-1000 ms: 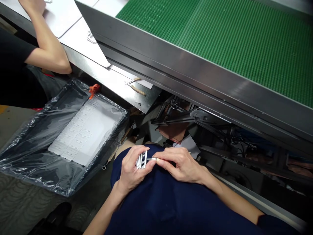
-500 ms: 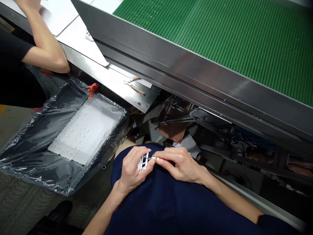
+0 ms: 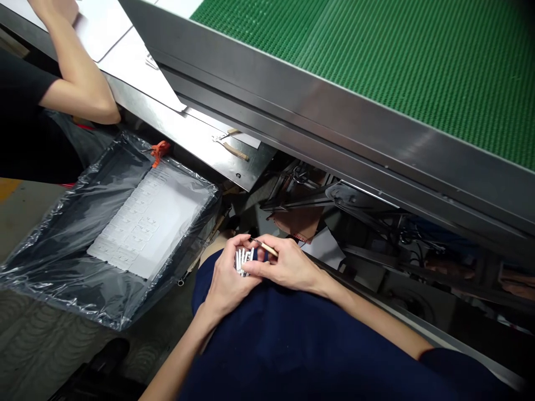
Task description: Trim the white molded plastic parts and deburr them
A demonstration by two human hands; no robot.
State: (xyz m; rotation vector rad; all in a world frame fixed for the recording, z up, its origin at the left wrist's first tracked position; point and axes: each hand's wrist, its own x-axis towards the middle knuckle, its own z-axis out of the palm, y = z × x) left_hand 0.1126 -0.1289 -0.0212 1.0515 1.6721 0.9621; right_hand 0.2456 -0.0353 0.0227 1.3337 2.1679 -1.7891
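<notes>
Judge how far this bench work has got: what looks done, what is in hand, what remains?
Done: a white sheet of parts lies in the plastic-lined tray. In hand: the left hand grips a bundle of small white pieces; the right hand holds a thin tool against it. Left: cannot tell.

above the hands: steel conveyor frame (image 3: 317, 111) overhangs, closing the way up
ahead: dark brackets and cables (image 3: 334, 195) crowd the space under the frame
left: plastic-lined bin (image 3: 62, 262) lies open on top, near the left hand (image 3: 228, 278)
far left: co-worker's arm (image 3: 79, 83) rests over the steel ledge (image 3: 188, 139)
below: lap in blue cloth (image 3: 292, 345) fills the near side
</notes>
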